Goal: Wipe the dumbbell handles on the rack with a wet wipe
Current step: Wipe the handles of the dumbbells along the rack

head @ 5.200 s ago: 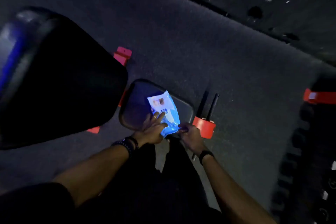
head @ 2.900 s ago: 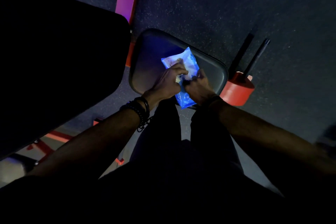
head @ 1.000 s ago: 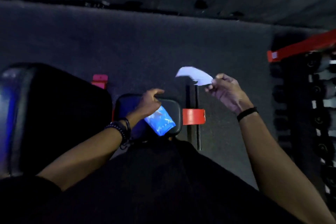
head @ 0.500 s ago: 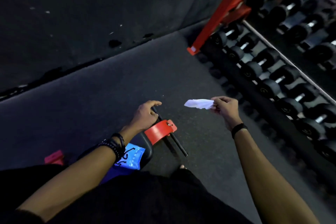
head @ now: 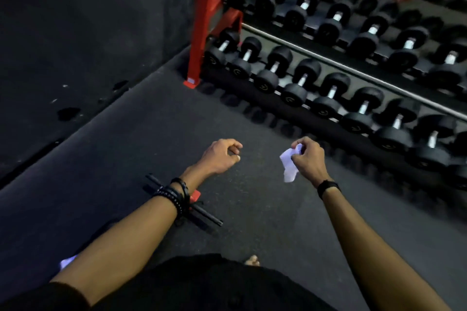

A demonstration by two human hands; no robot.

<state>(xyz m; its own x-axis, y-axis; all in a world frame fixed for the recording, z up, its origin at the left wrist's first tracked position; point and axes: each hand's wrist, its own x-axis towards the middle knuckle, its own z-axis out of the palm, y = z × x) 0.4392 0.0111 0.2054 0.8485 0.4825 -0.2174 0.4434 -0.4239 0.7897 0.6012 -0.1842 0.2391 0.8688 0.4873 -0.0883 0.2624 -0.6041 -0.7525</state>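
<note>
My right hand (head: 308, 159) pinches a crumpled white wet wipe (head: 290, 164) that hangs below the fingers, above the dark floor. My left hand (head: 222, 156) hovers to its left with fingers curled loosely and nothing in it. A red-framed dumbbell rack (head: 202, 33) fills the upper right, with several black dumbbells on two tiers. Their short silver handles show, such as one handle (head: 302, 79) on the lower tier. Both hands are well short of the rack. A corner of the blue wipe packet (head: 67, 261) peeks out beside my left forearm.
Dark rubber floor (head: 151, 134) spreads ahead and to the left. A black wall (head: 75, 20) rises at the far left. The bench's black foot bars with a red bracket (head: 195, 195) lie under my left wrist. A bare toe (head: 252, 259) shows at the bottom.
The view has swung further toward the rack. My left hand lifted off the bench end and now hovers. The wipe, held out flat before, now hangs crumpled from my right hand.
</note>
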